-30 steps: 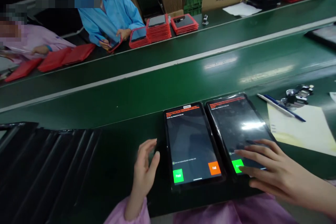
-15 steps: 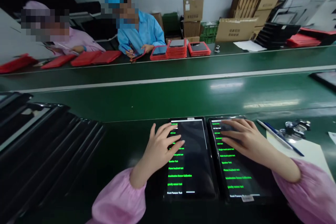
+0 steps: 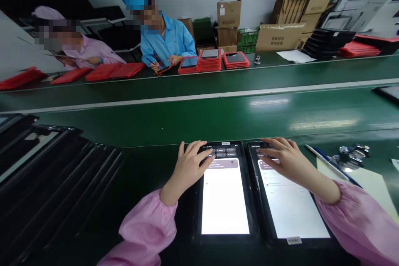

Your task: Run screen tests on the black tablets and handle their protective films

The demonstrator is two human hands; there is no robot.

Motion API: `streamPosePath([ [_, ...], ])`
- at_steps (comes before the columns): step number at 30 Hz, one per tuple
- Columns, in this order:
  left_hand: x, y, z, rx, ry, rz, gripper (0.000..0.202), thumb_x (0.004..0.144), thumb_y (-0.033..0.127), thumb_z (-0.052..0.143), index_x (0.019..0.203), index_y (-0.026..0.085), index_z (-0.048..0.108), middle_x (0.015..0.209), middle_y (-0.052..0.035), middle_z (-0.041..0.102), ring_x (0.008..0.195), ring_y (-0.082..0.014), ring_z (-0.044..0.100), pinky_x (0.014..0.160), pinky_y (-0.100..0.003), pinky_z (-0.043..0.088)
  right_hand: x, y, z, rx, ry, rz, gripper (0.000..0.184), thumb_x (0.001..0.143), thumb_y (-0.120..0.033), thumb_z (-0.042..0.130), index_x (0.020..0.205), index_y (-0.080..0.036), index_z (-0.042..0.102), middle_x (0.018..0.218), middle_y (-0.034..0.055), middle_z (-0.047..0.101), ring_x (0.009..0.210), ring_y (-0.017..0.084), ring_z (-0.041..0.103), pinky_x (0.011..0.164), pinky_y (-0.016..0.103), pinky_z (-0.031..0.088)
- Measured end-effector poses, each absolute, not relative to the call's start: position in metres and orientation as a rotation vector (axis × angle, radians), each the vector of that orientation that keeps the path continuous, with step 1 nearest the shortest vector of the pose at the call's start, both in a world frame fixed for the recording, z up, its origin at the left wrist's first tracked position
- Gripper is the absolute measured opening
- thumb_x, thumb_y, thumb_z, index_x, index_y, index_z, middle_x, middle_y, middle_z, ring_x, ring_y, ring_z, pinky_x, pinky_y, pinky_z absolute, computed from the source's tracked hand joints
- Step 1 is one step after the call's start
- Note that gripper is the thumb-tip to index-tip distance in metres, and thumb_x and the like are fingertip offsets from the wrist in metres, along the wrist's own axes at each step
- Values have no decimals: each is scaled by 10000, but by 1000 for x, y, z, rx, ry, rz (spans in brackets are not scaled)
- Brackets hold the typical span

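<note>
Two black tablets lie side by side on the dark green bench, both screens lit. The left tablet [image 3: 225, 199] shows a white page with a row of dark buttons and a mauve banner at the top. A similar page fills the right tablet [image 3: 296, 216], which has a small label at its lower edge. My left hand [image 3: 191, 164] is over the upper left of the left tablet, fingers spread. Over the top of the right tablet, my right hand [image 3: 288, 160] reaches in with fingers apart. Whether the fingertips touch the glass I cannot tell.
Stacked dark trays [image 3: 71, 174] stand at left. On the right are a pen [image 3: 336, 166], a metal clamp-like object [image 3: 352, 156] and pale paper [image 3: 370, 191]. Across the bench, two people work beside red-cased tablets [image 3: 209, 61]. Cardboard boxes [image 3: 229, 12] stand behind.
Both screens have switched from a dark list of green text lines to white pages with buttons on top. My hands have shifted slightly toward the tablets' top edges.
</note>
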State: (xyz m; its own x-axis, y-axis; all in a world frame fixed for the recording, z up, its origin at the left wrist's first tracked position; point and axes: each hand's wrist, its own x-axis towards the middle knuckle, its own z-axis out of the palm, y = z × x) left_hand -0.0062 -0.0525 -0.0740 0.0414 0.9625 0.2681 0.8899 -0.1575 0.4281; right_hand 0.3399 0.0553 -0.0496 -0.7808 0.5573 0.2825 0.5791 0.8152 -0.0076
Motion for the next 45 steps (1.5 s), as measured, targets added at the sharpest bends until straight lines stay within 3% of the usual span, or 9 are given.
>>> streamPosePath([
  [12,-6,-55,-70,2161,1919,756,283,1034,423,603,1191,322,816,1404,-123,730,1354,-390,642,1231,-834,271,340,58,-51,-874,-2717,-88,448,1141,-431,411,1169,-305,839,1364,143,730,1209,369,686,866,550,615],
  [16,-4,-84,-80,1966,2020,1133,325,1032,483,606,1229,296,784,1454,-126,700,1356,-352,654,1230,-671,428,379,50,-45,-926,-2589,40,454,1112,-546,448,1387,-347,750,1508,147,641,1310,420,642,928,648,619],
  [19,-2,-104,-91,1512,2007,1433,398,1006,583,620,1200,265,760,1347,-122,740,1294,-309,694,1128,-511,560,413,45,-53,-1128,-2296,359,512,1051,-610,560,1452,-323,697,1476,141,666,1300,382,677,983,575,645],
  [23,-1,-85,-97,1053,1794,1455,579,899,723,683,1248,263,718,1389,-123,719,1368,-318,648,1165,-494,522,417,54,-73,-1361,-1744,901,648,881,-709,747,1388,-304,722,1456,109,697,1319,359,686,1019,461,652],
  [26,-3,-51,-96,981,1738,1450,577,940,720,620,1302,275,687,1449,-119,692,1391,-301,632,1157,-468,520,400,66,-84,-1366,-1549,1090,636,891,-716,722,1381,-311,719,1432,92,715,1348,346,670,1079,462,617],
  [32,4,-27,-106,939,1606,1408,726,993,754,431,1478,229,560,1317,-135,744,1074,-268,755,921,-427,619,391,65,-91,-1362,-1447,1106,574,905,-714,680,1278,-285,759,1369,96,750,1278,363,711,1015,486,648],
  [36,3,-34,-112,996,1573,1362,713,985,759,443,1466,250,578,1325,-101,723,1161,-254,716,1017,-405,579,395,60,-91,-1385,-1432,1107,566,839,-703,753,1218,-285,790,1368,88,751,1251,367,721,1003,468,654],
  [41,-3,-35,-115,1104,1520,1303,688,936,641,568,1503,252,540,1365,-104,694,1393,-300,598,1201,-473,462,393,61,-90,-1398,-1441,1126,526,828,-632,779,1252,-319,779,1379,58,747,1268,344,715,1023,451,645],
  [45,-7,-36,-122,1159,1475,1289,809,834,532,628,1576,266,442,1396,-108,669,1424,-335,561,1208,-529,441,393,60,-88,-1399,-1408,1153,521,786,-539,798,1257,-320,762,1399,55,736,1322,351,684,1114,484,593],
])
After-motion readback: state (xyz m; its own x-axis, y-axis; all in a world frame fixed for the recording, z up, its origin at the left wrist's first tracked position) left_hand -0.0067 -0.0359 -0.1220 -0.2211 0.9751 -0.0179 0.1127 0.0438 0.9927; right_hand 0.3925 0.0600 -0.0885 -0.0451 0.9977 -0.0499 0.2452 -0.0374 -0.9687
